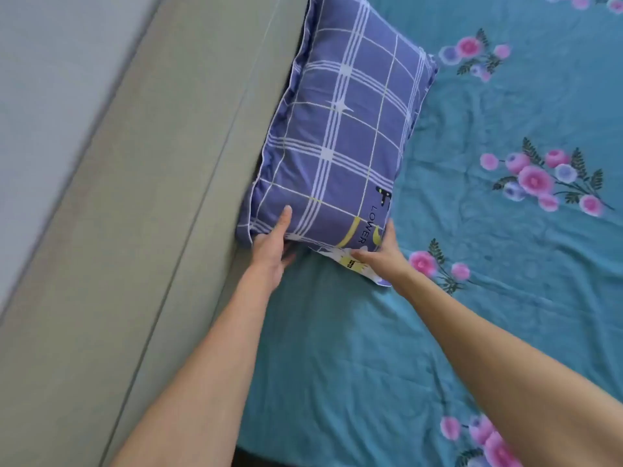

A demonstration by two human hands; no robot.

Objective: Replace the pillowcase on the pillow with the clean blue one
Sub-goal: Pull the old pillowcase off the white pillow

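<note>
Pillow jammed up against the headboard

Pillow (340,136) touches headboard (161,197) on the left; bed (505,129) sheet to its right lies open.

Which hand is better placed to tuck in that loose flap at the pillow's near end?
Right. The right hand already rests on the protruding flap at the pillow end; the left hand lies at the other corner, by the headboard.

Pillow (340,129) in blue plaid pillowcase lies on floral bed sheet (488,264); left hand (271,249) and right hand (382,254) clasp its 6 o'clock end.
</note>
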